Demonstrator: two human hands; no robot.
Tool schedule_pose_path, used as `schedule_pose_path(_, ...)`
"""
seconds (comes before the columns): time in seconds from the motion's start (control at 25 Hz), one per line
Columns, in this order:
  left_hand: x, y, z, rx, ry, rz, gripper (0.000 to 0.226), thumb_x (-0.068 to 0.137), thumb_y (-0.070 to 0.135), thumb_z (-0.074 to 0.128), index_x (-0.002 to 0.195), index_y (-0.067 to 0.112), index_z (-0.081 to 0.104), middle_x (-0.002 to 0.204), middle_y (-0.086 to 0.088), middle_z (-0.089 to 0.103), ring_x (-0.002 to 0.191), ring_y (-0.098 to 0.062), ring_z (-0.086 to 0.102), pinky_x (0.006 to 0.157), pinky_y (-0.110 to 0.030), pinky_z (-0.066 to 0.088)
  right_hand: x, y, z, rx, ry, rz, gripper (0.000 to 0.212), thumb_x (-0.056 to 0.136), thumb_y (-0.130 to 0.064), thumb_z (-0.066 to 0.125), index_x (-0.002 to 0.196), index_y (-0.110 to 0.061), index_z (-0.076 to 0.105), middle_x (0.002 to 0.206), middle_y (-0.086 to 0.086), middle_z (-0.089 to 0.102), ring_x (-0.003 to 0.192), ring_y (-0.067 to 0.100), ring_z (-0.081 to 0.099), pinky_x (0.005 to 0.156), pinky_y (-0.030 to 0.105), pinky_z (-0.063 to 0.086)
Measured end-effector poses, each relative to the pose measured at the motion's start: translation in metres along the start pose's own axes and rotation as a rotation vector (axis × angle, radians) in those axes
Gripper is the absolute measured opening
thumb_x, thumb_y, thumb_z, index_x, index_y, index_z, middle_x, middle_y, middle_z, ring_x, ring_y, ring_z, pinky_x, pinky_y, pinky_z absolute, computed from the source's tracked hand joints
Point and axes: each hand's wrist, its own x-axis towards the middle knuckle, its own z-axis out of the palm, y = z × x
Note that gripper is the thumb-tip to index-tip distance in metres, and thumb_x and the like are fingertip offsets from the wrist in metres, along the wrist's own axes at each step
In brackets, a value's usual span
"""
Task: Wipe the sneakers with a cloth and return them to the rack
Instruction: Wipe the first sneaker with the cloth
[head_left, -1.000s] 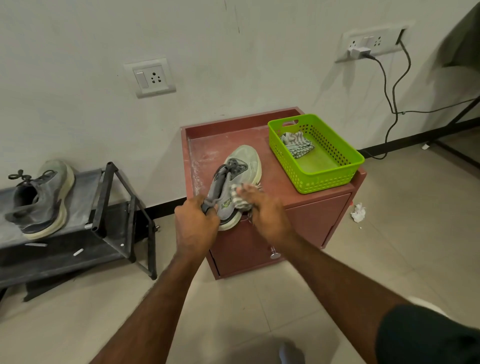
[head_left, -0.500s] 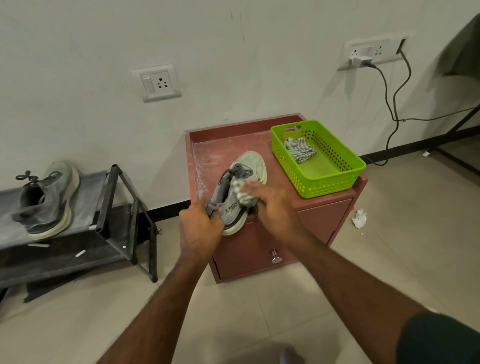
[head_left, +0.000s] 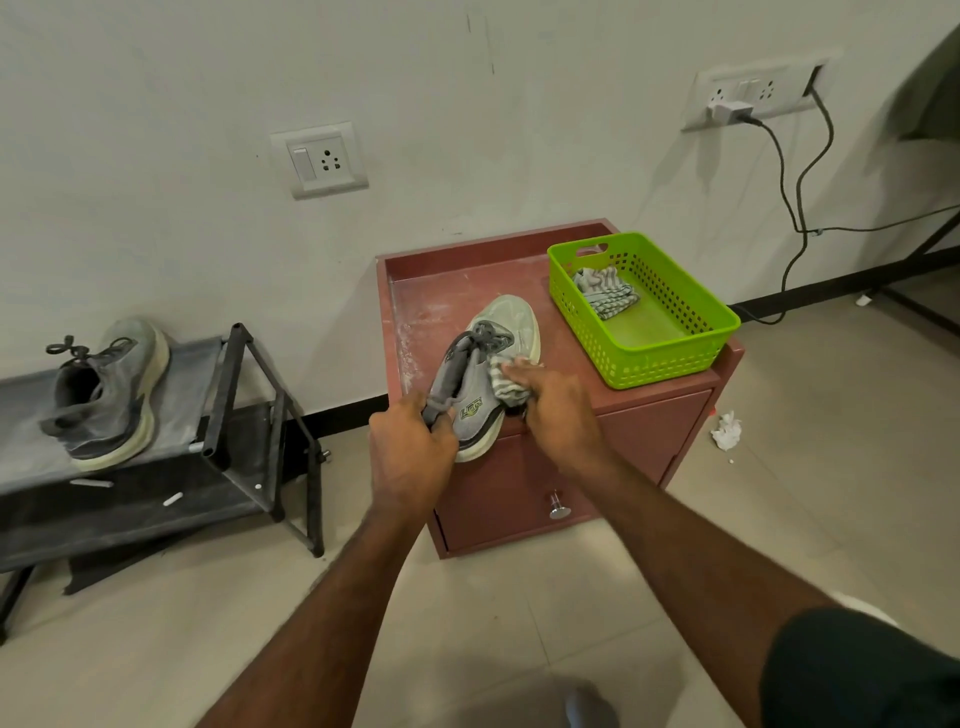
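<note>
Sneaker (head_left: 480, 387): best pinned at the heel by gripping left hand (head_left: 410, 452), right hand (head_left: 553, 397) clutching cloth (head_left: 506, 384), stroking toward 12 o'clock.

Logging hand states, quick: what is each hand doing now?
Left hand: grips the grey sneaker at its heel.
Right hand: presses the striped cloth against it.

Setting: domestic room, prob. entryway or bedroom corner; evidence: low black shoe rack (head_left: 228, 405) w/ worn sneaker (head_left: 111, 389) against plain wall; small red-brown cabinet (head_left: 613, 447) w/ green basket (head_left: 670, 353); wall sockets (head_left: 319, 161), charger (head_left: 727, 110) plugged in; beige tile floor (head_left: 493, 613).
</note>
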Motion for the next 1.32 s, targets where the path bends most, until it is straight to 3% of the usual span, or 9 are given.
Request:
schedule_pose_path(0.2, 0.001, -0.001, -0.002, 0.034, 0.059, 0.241, 0.011, 0.090, 0.008, 0.065, 0.100, 0.012, 0.070, 0.077, 0.005, 0.067, 0.064, -0.018, 0.064, 0.051, -0.020, 0.046, -0.009, -0.010, 0.010, 0.375, -0.002, 0.272, 0.045, 0.085, 0.001, 0.059, 0.121, -0.023, 0.071, 0.115, -0.001, 0.072, 0.098, 0.011, 0.068, 0.092, 0.037, 0.056)
schedule_pose_path(0.32, -0.008, -0.006, 0.010, 0.454, 0.010, 0.538, 0.037, 0.086, 0.008, 0.069, 0.123, 0.013, 0.068, 0.124, -0.011, 0.070, 0.108, -0.033, 0.069, 0.076, -0.044, 0.061, 0.005, -0.014, 0.004, 0.756, 0.082, 0.577, 0.029, 0.087, 0.005, 0.060, 0.103, -0.013, 0.077, 0.097, 0.011, 0.076, 0.085, 0.026, 0.072, 0.080, 0.057, 0.058)
schedule_pose_path(0.44, -0.016, -0.011, 0.014, 0.538, -0.101, 0.649, 0.045, 0.087, 0.017, 0.072, 0.131, 0.016, 0.065, 0.138, -0.007, 0.062, 0.131, -0.028, 0.055, 0.095, -0.047, 0.053, 0.003, -0.013, -0.021, 0.643, 0.144, 0.723, 0.030, 0.087, 0.002, 0.058, 0.095, -0.020, 0.077, 0.080, 0.008, 0.075, 0.071, 0.029, 0.071, 0.070, 0.051, 0.061)
schedule_pose_path(0.56, -0.016, -0.011, 0.001, 0.284, -0.166, 0.628, 0.050, 0.084, 0.048, 0.074, 0.124, 0.018, 0.069, 0.131, -0.004, 0.067, 0.120, -0.023, 0.064, 0.091, -0.040, 0.058, -0.009, -0.019, -0.057, -0.052, 0.142, 0.493, 0.014, 0.085, -0.016, 0.061, 0.090, -0.018, 0.073, 0.073, 0.008, 0.070, 0.070, 0.032, 0.065, 0.058, 0.034, 0.046)
schedule_pose_path(0.64, -0.013, -0.011, -0.003, 0.213, -0.123, 0.522, 0.059, 0.083, 0.057, 0.072, 0.129, 0.020, 0.066, 0.136, -0.003, 0.064, 0.121, -0.019, 0.062, 0.095, -0.040, 0.054, -0.009, -0.029, -0.078, -0.221, 0.276, 0.341, 0.017, 0.084, -0.011, 0.058, 0.093, -0.015, 0.071, 0.083, 0.010, 0.071, 0.079, 0.035, 0.062, 0.061, 0.031, 0.039)
schedule_pose_path(0.84, -0.001, -0.008, 0.014, 0.131, -0.351, 0.368, 0.069, 0.088, 0.043, 0.072, 0.149, 0.027, 0.045, 0.147, 0.000, 0.054, 0.122, -0.022, 0.061, 0.099, -0.042, 0.053, -0.017, -0.032, -0.071, 0.016, 0.089, 0.016, 0.057, 0.078, 0.012, 0.053, 0.123, -0.019, 0.070, 0.117, -0.005, 0.071, 0.106, 0.003, 0.064, 0.094, 0.007, 0.043)
schedule_pose_path(1.0, 0.003, -0.007, 0.026, -0.018, -0.284, 0.350, 0.058, 0.087, 0.036, 0.070, 0.140, 0.019, 0.057, 0.106, -0.004, 0.075, 0.083, -0.022, 0.071, 0.076, -0.037, 0.060, -0.040, -0.023, -0.032, 0.058, -0.020, -0.192, 0.063, 0.074, 0.016, 0.046, 0.129, -0.009, 0.065, 0.135, 0.003, 0.060, 0.131, 0.012, 0.051, 0.115, 0.022, 0.032)
schedule_pose_path(1.2, -0.002, -0.010, 0.030, 0.011, -0.233, 0.296, 0.055, 0.093, 0.034, 0.067, 0.142, 0.014, 0.055, 0.103, -0.008, 0.074, 0.081, -0.020, 0.066, 0.072, -0.028, 0.054, -0.025, 0.001, -0.028, 0.093, 0.214, 0.310, 0.054, 0.082, 0.013, 0.051, 0.125, -0.016, 0.067, 0.125, 0.004, 0.067, 0.121, 0.019, 0.062, 0.104, 0.018, 0.041)
schedule_pose_path(1.32, 0.000, -0.013, 0.028, -0.004, -0.205, 0.296, 0.048, 0.094, 0.034, 0.064, 0.138, 0.014, 0.059, 0.093, -0.007, 0.075, 0.074, -0.021, 0.068, 0.071, -0.033, 0.058, -0.030, -0.022, -0.025, 0.132, 0.088, -0.019, 0.067, 0.073, 0.022, 0.043, 0.128, -0.010, 0.065, 0.132, -0.003, 0.060, 0.131, 0.013, 0.053, 0.114, 0.022, 0.034)
